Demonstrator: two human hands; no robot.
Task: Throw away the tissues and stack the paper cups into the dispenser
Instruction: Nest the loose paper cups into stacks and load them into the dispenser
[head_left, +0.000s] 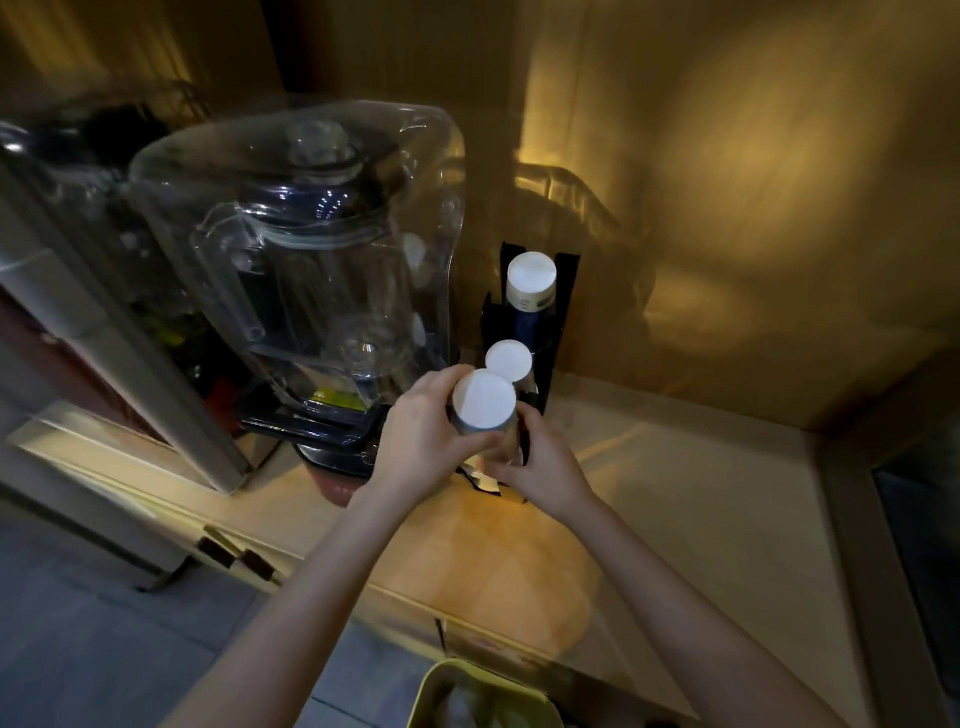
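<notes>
Gripping an upturned paper cup (483, 402) mid-frame, both hands (423, 434) (540, 465) wrap fingers round it. Squeeze harder and it'll probably crumple, jamming the dispenser (540, 312) behind.

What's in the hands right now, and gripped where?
A stack of upside-down paper cups. The left hand wraps its side wall near the top; the right hand grips lower down the side, next to the black dispenser.

Dim room, warm yellow light; pale wooden counter (675, 483) near to right; tan wall (753, 182) far, bright glow patches on it; grey tiled floor (104, 649) near left; clear-hooded blender (311, 249) left on counter.
</notes>
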